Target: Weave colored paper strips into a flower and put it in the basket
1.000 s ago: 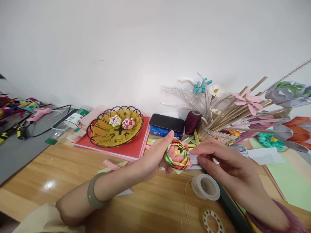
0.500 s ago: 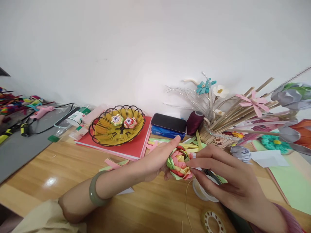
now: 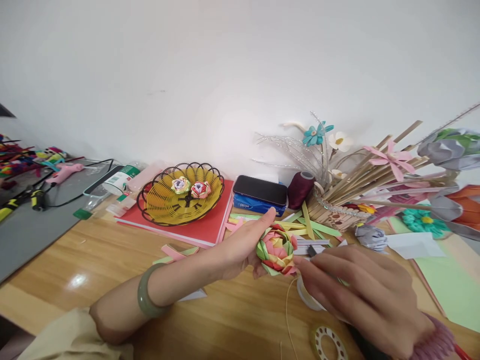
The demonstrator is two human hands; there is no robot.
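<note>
A layered paper flower (image 3: 276,250) in pink, yellow, green and red rests in my left hand (image 3: 245,245). That hand's thumb points up along the flower's left edge, its other fingers mostly hidden behind. My right hand (image 3: 360,290) is closed, its fingers bunched and the foremost fingertip at the flower's lower right petals. Its thumb is out of sight, so the exact pinch is hard to make out. Loose green, yellow and white paper strips (image 3: 322,229) lie just behind the flower. Below it stands a small clear tub (image 3: 309,296), partly covered by my right hand.
A yellow woven basket (image 3: 161,210) with two small paper flowers sits on red paper (image 3: 210,230). A phone (image 3: 259,190) lies on a blue packet, beside a maroon thread spool (image 3: 301,190). Stick-filled decorations (image 3: 348,195) stand right; a tape roll (image 3: 318,345) lies in front.
My right hand has turned over and shifted down, its fingers moving from the flower's inner petals to its lower right edge. The left hand holds the flower almost unmoved.
</note>
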